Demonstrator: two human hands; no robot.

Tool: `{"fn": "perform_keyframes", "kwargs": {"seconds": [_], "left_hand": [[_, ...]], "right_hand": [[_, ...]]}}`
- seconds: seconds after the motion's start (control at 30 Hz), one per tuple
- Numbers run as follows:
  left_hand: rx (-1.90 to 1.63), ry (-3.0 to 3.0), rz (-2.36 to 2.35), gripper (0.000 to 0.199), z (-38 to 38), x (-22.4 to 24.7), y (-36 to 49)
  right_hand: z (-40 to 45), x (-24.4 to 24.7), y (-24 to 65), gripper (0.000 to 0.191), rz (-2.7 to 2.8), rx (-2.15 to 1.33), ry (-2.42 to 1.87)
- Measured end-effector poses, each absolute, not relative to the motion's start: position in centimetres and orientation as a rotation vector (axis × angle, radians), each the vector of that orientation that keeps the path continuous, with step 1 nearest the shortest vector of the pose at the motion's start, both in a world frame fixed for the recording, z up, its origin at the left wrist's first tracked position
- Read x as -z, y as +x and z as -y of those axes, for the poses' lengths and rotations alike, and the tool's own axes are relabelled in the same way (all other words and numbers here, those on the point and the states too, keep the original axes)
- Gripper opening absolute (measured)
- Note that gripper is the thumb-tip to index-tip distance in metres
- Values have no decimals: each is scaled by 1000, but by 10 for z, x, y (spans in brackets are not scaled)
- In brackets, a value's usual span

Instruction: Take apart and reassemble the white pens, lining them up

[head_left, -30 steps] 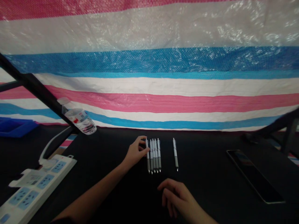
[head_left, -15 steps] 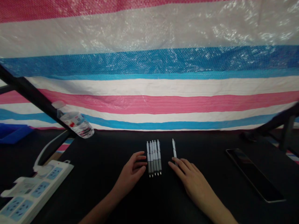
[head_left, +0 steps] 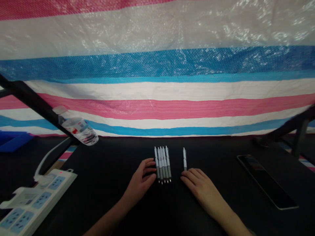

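Note:
Several white pens with grey grips [head_left: 162, 165] lie side by side in a row on the black table, tips toward me. At the row's left edge is my left hand [head_left: 141, 177], fingers apart and curved, fingertips and thumb right up against the outermost pen. One more white pen [head_left: 184, 158] lies by itself to the right of the row, almost parallel to it. My right hand [head_left: 200, 186] is closed over that pen's lower end, which its fingers hide; the thumb is out of sight.
A dark phone [head_left: 267, 182] lies at the right. On the left are a white power strip [head_left: 41, 200] with a plug and cable, a tilted water bottle [head_left: 80, 130] by a black frame bar [head_left: 36, 105], and a blue tray [head_left: 14, 141]. A striped plastic sheet [head_left: 159, 91] hangs behind the table.
The single pen has turned slightly to lie straighter, its top shifting right. My right fingers have drawn closer together at its lower end. My left hand stays by the row, which has shifted slightly.

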State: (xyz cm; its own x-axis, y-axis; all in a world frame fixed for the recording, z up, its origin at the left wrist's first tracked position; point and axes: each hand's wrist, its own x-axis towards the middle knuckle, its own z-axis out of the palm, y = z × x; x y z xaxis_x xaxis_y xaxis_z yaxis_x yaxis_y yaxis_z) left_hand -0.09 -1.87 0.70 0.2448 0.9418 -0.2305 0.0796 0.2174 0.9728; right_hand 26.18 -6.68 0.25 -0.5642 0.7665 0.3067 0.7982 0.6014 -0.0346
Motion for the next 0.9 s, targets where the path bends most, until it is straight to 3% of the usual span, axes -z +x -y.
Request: {"fn": "perform_keyframes", "kwargs": {"seconds": [0.17, 0.37, 0.47, 0.6, 0.9], "left_hand": [[-854, 1204, -1159, 47, 29, -11, -5], [-963, 1207, -1135, 36, 51, -9, -3], [-980, 1213, -1085, 35, 59, -5, 1], [-905, 1334, -942, 48, 66, -2, 3], [-965, 1218, -1041, 29, 74, -3, 6]], "right_hand": [[74, -11, 266, 29, 2241, 74, -1174], [92, -17, 259, 11, 1386, -269, -1370], [95, -16, 252, 23, 1024, -756, -1401], [94, -14, 238, 41, 758, -1275, -1256], [101, -8, 222, 62, 766, -1649, -1258]]}}
